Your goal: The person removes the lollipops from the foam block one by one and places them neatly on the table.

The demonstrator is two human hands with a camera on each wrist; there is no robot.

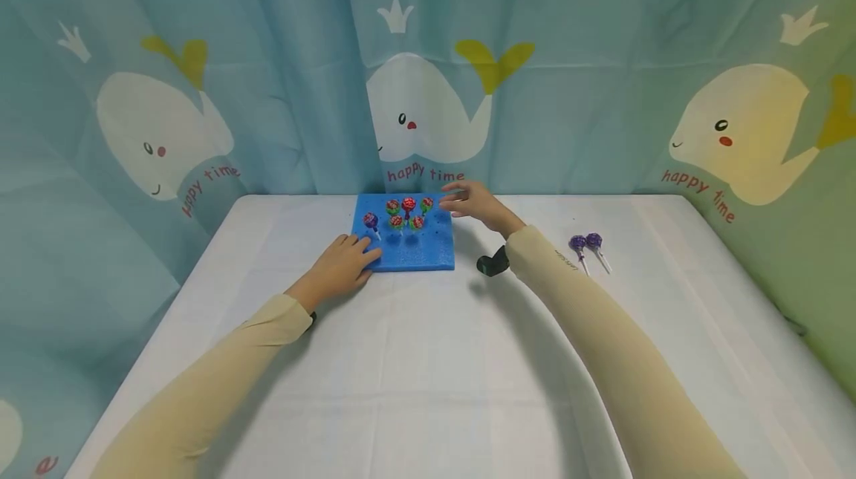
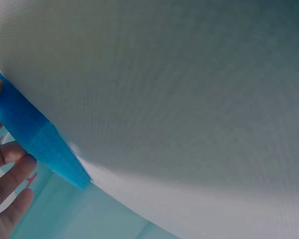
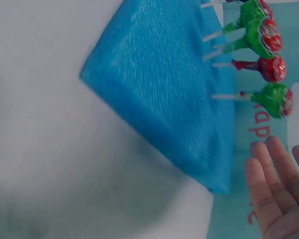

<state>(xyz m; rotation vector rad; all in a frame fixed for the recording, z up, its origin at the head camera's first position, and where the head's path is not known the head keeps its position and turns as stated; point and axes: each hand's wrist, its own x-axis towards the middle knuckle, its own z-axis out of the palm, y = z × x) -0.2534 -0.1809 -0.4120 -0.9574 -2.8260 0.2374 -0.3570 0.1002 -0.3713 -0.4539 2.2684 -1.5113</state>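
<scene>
A blue foam board (image 1: pixel 414 260) lies at the back of the white table. Several wrapped lollipops stand upright on their sticks in it: a red one (image 1: pixel 409 204), green-and-red ones such as the green lollipop (image 3: pixel 274 99), and a purple-and-red lollipop (image 1: pixel 370 220) to the left. My left hand (image 1: pixel 341 265) holds the board's front left corner, thumb at the front edge and fingers on the top and side. Above the board's back right part hovers my right hand (image 1: pixel 473 204), fingers extended and holding nothing, beside the rightmost green lollipop.
Two purple lollipops (image 1: pixel 594 241) lie on the table (image 1: pixel 414 375) to the right, beyond my right forearm. A blue curtain (image 1: pixel 287 93) with whale prints hangs right behind the table's back edge. A black wrist camera (image 1: pixel 493 262) sits under my right wrist.
</scene>
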